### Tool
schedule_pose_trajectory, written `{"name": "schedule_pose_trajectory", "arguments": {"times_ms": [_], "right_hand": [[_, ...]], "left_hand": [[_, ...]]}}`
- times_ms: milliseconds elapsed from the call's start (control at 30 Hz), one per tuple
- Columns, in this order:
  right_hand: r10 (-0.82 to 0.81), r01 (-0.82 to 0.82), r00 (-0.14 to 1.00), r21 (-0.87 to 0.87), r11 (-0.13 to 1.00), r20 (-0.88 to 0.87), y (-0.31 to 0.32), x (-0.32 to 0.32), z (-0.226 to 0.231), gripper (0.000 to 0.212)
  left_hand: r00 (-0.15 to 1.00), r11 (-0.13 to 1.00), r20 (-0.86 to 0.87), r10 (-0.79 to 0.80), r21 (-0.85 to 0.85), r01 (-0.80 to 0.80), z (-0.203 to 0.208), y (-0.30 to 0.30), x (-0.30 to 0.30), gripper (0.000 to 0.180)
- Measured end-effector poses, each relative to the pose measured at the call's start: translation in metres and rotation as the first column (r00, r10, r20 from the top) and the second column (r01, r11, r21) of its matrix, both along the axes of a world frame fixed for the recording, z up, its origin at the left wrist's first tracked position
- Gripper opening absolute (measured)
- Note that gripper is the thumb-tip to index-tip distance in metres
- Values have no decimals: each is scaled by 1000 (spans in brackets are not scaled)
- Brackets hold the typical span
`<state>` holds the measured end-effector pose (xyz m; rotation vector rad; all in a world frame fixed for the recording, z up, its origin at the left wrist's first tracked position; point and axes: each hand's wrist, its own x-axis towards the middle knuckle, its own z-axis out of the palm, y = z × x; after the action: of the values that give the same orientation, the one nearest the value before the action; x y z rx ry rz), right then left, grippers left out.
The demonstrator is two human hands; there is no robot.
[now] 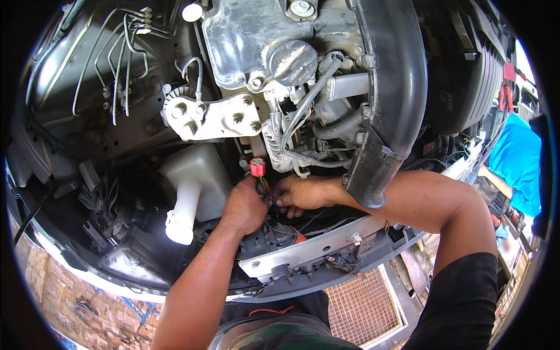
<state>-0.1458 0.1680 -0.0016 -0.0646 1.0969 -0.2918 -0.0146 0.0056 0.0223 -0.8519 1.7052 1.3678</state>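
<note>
Red connector [257, 167] stands by the left hand [243, 205], between tank [208, 169] and engine [242, 44]; its wires [266, 187] drop beside the right hand [303, 194]; both hands' fingers curl, gripping what I cannot tell

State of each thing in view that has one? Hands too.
Left hand: curled at the wires, grip partly hidden
Right hand: fingers bent at the wires, grip partly hidden
Red connector: above left hand, mating unclear
Wires: running down from connector
Oil cap: on
Reservoir cap: on
</note>
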Motion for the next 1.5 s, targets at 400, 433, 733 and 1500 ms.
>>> {"name": "schedule_pose_trajectory", "arguments": {"times_ms": [400, 433, 733, 1500], "right_hand": [[-11, 10, 1000, 52, 999, 12, 5, -1, -8, 29], [-16, 14, 1000, 90, 996, 18, 7, -3, -7, 29], [-84, 76, 992, 96, 992, 90, 8, -3, -10, 31], [61, -58, 998, -60, 996, 36, 4, -8, -8, 36]], "left_hand": [[999, 1000, 47, 10, 4, -10, 14, -1, -10, 35], [998, 998, 60, 26, 50, -29, 12, -1, -9, 35], [997, 1000, 67, 25, -8, -25, 5, 4, 0, 38], [999, 998, 16, 52, -28, -52, 1, 4, 3, 43]]}}
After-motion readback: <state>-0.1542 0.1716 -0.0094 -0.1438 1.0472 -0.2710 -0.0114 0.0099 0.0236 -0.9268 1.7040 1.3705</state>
